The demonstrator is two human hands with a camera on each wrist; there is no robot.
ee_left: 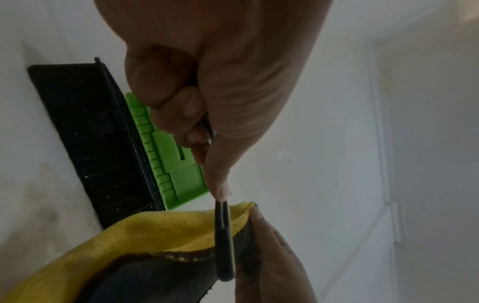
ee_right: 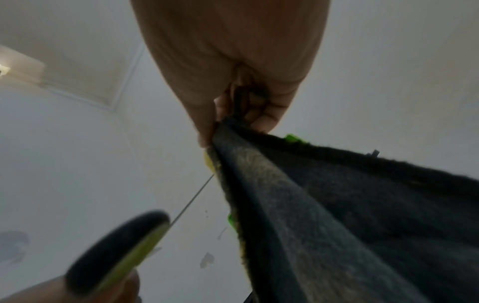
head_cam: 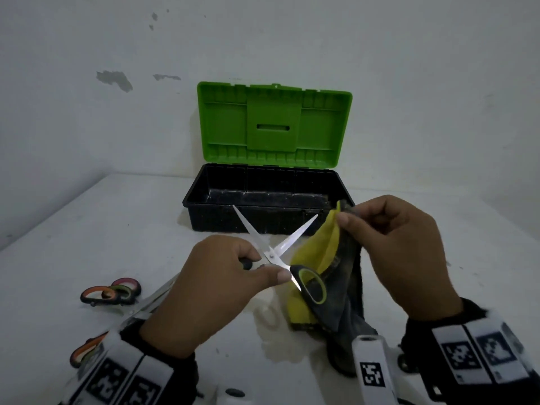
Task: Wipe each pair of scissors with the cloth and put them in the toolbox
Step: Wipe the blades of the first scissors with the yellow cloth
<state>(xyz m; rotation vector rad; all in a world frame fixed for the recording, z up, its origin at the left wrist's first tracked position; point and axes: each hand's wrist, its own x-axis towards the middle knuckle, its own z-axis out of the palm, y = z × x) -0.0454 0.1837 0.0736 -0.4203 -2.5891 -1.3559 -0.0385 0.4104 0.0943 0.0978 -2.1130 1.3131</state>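
My left hand (head_cam: 233,276) grips a pair of black-and-lime-handled scissors (head_cam: 273,255) near the pivot, blades spread wide and pointing at the toolbox. One handle loop (head_cam: 311,285) sticks out to the right, over the cloth. My right hand (head_cam: 388,244) pinches the top of a yellow and dark grey cloth (head_cam: 330,276), which hangs down to the table just right of the scissors. In the left wrist view the scissors' handle (ee_left: 224,242) lies against the cloth (ee_left: 166,231). In the right wrist view the cloth (ee_right: 337,215) drapes from my fingers. The toolbox (head_cam: 263,200) stands behind, its inside showing no contents.
The toolbox's green lid (head_cam: 274,124) stands upright against the white wall. More scissors with orange and pink handles (head_cam: 111,292) lie on the white table at my left, partly under my left wrist. Another orange handle (head_cam: 84,350) shows near the lower left.
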